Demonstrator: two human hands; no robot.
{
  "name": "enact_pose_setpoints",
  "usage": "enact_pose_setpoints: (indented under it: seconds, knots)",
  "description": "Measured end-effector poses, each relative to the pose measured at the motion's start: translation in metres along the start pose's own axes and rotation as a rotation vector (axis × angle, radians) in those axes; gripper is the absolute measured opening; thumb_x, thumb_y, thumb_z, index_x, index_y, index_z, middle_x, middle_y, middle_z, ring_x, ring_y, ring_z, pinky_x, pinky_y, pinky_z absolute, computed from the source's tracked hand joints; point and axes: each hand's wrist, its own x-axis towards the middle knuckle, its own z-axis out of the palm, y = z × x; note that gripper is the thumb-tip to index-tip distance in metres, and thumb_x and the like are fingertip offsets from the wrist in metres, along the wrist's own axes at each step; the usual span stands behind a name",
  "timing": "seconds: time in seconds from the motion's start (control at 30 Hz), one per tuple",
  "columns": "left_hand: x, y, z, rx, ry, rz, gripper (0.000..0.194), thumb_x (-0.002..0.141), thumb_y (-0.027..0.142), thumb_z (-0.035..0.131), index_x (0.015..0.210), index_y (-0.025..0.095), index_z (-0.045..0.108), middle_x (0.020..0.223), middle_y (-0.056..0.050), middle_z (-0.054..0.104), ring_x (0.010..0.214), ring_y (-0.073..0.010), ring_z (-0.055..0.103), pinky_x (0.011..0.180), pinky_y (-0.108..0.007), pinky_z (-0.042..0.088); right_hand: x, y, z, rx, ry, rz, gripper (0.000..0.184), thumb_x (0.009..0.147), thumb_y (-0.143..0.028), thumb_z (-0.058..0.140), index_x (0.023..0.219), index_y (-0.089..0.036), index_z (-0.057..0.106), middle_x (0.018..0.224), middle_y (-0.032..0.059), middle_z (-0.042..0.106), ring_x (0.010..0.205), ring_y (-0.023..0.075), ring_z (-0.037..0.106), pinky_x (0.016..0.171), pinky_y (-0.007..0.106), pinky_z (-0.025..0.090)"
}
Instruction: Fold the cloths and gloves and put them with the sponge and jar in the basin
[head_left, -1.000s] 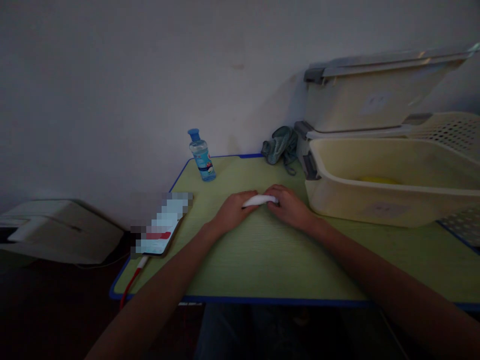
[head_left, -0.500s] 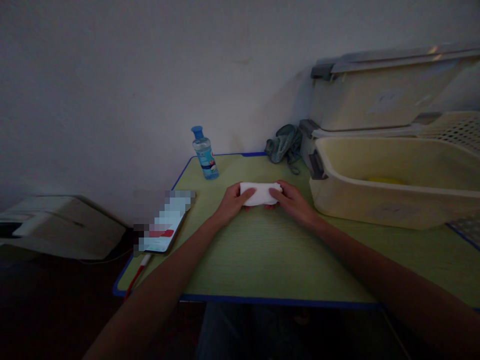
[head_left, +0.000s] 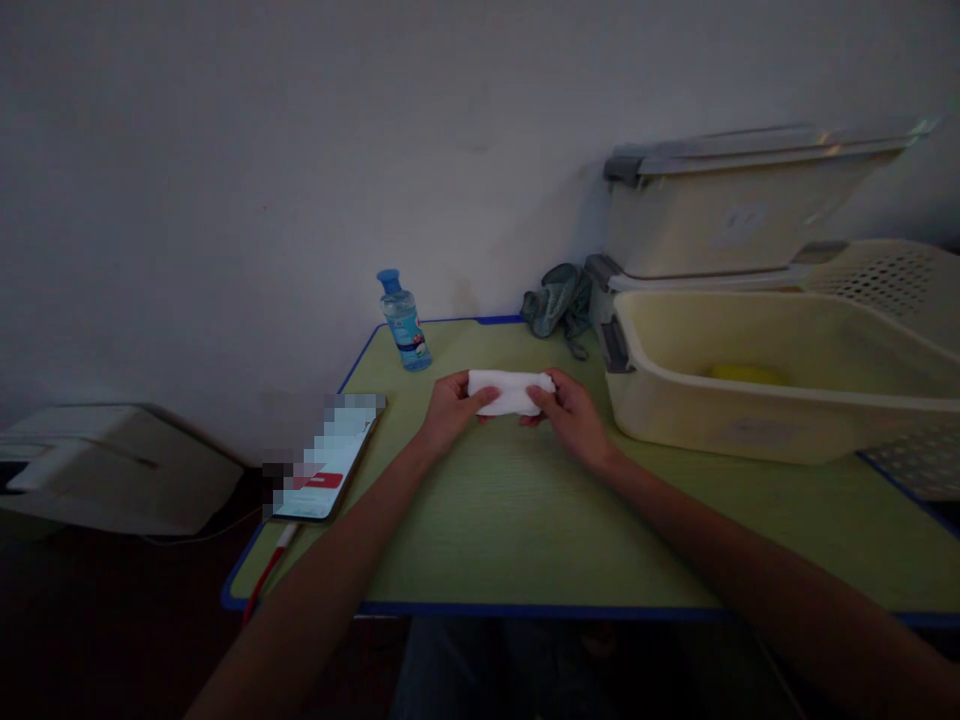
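So the pale grey wall (head_left: 262,150) is filling 12 o'clock, and the light green wood-grain table with blue edging (head_left: 540,530) is spreading towards 6. Clock's reading from mid-view, btw.

The open cream plastic bin with grey latches (head_left: 720,405) is sitting at 3, wearing a faint label (head_left: 761,428) I'm failing to read. Something yellow (head_left: 750,374) is lying inside. At 2, a lidded translucent plastic bin (head_left: 675,230) is showing a pale sticker (head_left: 739,222), its marks too blurry.

A phone with a lit screen (head_left: 330,450) is lying at 8, mostly pixelated; its red bar is carrying writing too small to make out. The clear blue-capped plastic bottle (head_left: 411,335) is standing at 10; no luck reading the brand on its blue label.

Left hand (head_left: 450,405) and right hand (head_left: 571,412) are both closing around a white soft-looking rolled bundle (head_left: 511,385), thumbs pressing the front, fingers curling behind. It's sitting near centre, slightly towards 4, over the table.
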Motion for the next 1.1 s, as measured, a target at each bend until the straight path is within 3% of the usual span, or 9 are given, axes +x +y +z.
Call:
enact_pose_setpoints:
  seconds: [0.23, 0.47, 0.77, 0.87, 1.1]
  knots:
    - [-0.003, 0.001, -0.008, 0.032, -0.064, -0.029, 0.039, 0.049, 0.043, 0.077, 0.067, 0.011, 0.062, 0.050, 0.001, 0.058, 0.038, -0.0073, 0.046, 0.035, -0.019, 0.035, -0.010, -0.003, 0.007, -0.034, -0.004, 0.029, 0.038, 0.074, -0.057, 0.054, 0.077, -0.020, 0.043, 0.066, -0.0027, 0.050, 0.055, 0.0116, 0.056, 0.048, 0.026, 0.047]
    - [-0.003, -0.005, -0.006, 0.019, -0.109, -0.130, 0.038, 0.049, 0.038, 0.078, 0.069, 0.010, 0.063, 0.051, 0.002, 0.058, 0.040, -0.0066, 0.046, 0.036, -0.018, 0.032, -0.009, -0.001, 0.007, -0.138, 0.021, 0.107, 0.036, 0.059, -0.039, 0.069, 0.077, -0.020, 0.046, 0.063, -0.0055, 0.048, 0.056, 0.0095, 0.046, 0.049, 0.021, 0.038]
    - [0.003, -0.013, -0.006, -0.206, -0.034, -0.140, 0.047, 0.046, 0.038, 0.082, 0.081, 0.011, 0.066, 0.072, -0.003, 0.067, 0.062, -0.0110, 0.058, 0.061, -0.022, 0.045, -0.004, 0.001, 0.001, -0.098, 0.017, 0.160, 0.025, 0.065, -0.037, 0.062, 0.075, -0.019, 0.047, 0.064, -0.0039, 0.048, 0.058, 0.0110, 0.046, 0.051, 0.023, 0.038]
    - [0.004, -0.015, -0.007, -0.203, -0.027, -0.135, 0.048, 0.048, 0.043, 0.080, 0.081, 0.011, 0.068, 0.071, -0.004, 0.067, 0.060, -0.0105, 0.055, 0.060, -0.022, 0.043, -0.006, 0.001, 0.003, -0.066, -0.016, 0.173, 0.024, 0.066, -0.032, 0.060, 0.082, -0.020, 0.045, 0.067, -0.0033, 0.052, 0.060, 0.0123, 0.050, 0.052, 0.024, 0.040]
    - [0.004, -0.015, -0.009, -0.197, -0.098, -0.173, 0.044, 0.053, 0.043, 0.077, 0.082, 0.011, 0.069, 0.069, -0.001, 0.065, 0.057, -0.0093, 0.052, 0.058, -0.022, 0.041, -0.008, 0.000, 0.001, 0.228, -0.160, 0.260, 0.044, 0.067, -0.031, 0.062, 0.099, -0.024, 0.033, 0.072, -0.0040, 0.059, 0.058, 0.0119, 0.056, 0.049, 0.023, 0.040]
